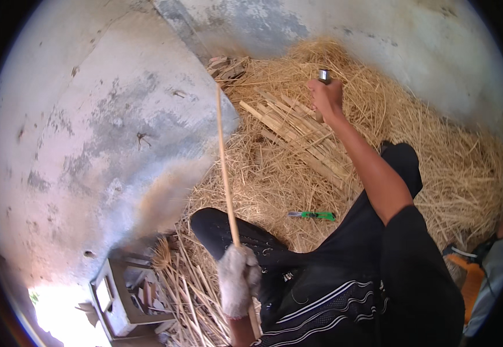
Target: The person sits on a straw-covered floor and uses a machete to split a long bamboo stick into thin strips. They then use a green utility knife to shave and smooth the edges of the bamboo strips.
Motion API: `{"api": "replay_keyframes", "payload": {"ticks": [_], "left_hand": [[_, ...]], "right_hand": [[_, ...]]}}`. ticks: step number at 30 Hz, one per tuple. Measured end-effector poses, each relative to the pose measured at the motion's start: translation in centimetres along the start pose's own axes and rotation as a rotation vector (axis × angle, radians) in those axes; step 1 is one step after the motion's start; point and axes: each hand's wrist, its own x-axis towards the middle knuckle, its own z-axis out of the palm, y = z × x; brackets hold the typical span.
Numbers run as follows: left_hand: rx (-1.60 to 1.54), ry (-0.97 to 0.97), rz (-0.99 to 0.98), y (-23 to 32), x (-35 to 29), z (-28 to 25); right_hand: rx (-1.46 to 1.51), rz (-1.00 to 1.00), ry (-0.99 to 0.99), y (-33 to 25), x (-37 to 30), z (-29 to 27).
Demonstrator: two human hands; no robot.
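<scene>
My left hand (pixel 238 280), in a whitish work glove, is closed round a long, thin, pale wooden stick (pixel 224 156). The stick slants up and away past my bent knee, and a short length shows below the glove. Farther off on the right, my bare right hand (pixel 326 97) grips a short tool (pixel 323 75). A dark, shiny metal end stands out above the fist and a bit of wood-coloured handle shows below; its exact kind is unclear. Just left of and below that hand lies a pile of flat split wooden strips (pixel 297 136). The stick and tool are well apart.
Loose straw-like shavings (pixel 448 156) cover the floor. A green utility knife (pixel 315 216) lies between my legs. Thin sticks (pixel 190 295) lie beside a box-like frame (pixel 121 301) at lower left. A stained wall (pixel 118 115) rises left; another person's sleeve (pixel 500 266) shows at right.
</scene>
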Motion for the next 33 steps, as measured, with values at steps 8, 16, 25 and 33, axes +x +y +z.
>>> {"api": "replay_keyframes", "payload": {"ticks": [8,16,25,33], "left_hand": [[-0.170,-0.094,0.132,3.0,2.5,0.4],[-0.525,-0.377,0.050,2.8,2.0,0.1],[-0.884,-0.424,-0.147,1.1,2.1,0.2],[-0.325,-0.178,-0.028,1.3,-1.3,-1.1]], "right_hand": [[-0.086,-0.583,-0.578,-3.1,-9.4,1.6],[-0.296,-0.727,-0.952,-2.5,-13.9,2.9],[-0.534,-0.881,-0.821,1.2,-12.3,4.1],[-0.616,0.126,-0.094,-0.7,0.7,-2.3]]}}
